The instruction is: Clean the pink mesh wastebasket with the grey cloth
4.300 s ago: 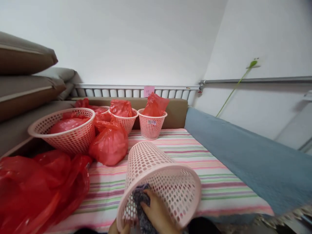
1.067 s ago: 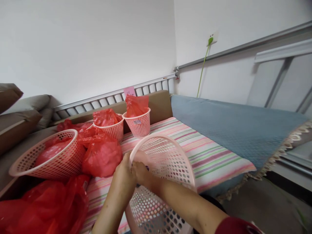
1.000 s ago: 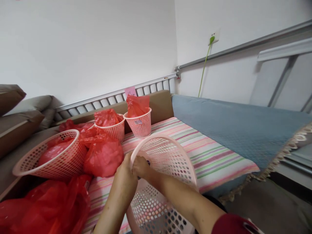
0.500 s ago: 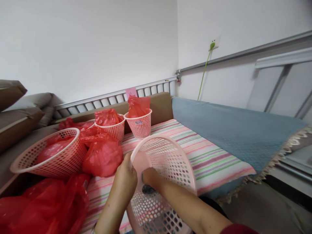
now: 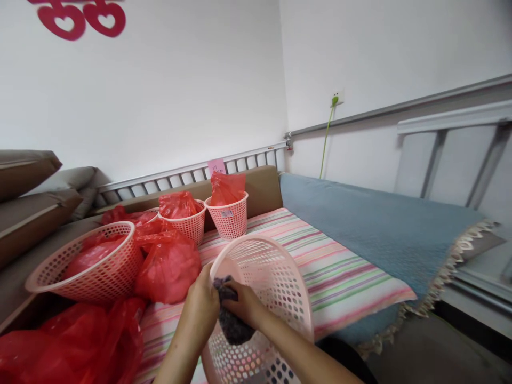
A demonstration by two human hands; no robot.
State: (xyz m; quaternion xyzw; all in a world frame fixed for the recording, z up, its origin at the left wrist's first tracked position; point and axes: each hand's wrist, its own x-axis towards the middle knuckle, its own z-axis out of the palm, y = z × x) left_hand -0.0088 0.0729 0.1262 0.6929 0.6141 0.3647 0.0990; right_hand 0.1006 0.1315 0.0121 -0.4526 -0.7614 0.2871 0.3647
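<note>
A pink plastic basket [image 5: 294,277] with a perforated wall is tilted toward me, its mouth facing my body. My left hand [image 5: 203,298] grips its rim on the left side, thumb near the inner wall. Inside the mouth, my right hand [image 5: 244,305] is closed on a dark grey cloth [image 5: 236,326]. That cloth lies against the basket's inner left wall, close to the left hand, and its lower end hangs down. Some of the right fingers are hidden behind the cloth.
Pink baskets [image 5: 230,216] holding red plastic bags stand along the back, and a larger basket [image 5: 108,266] leans at left. Red bags [image 5: 170,269] lie on the striped cloth [image 5: 324,256]. Grey cushions [image 5: 36,208] are stacked left; a blue cover [image 5: 372,224] drapes at right.
My right hand has come up from deeper in the basket toward its left rim, bringing the cloth into fuller view. The left hand keeps its hold. The camera view has tilted upward.
</note>
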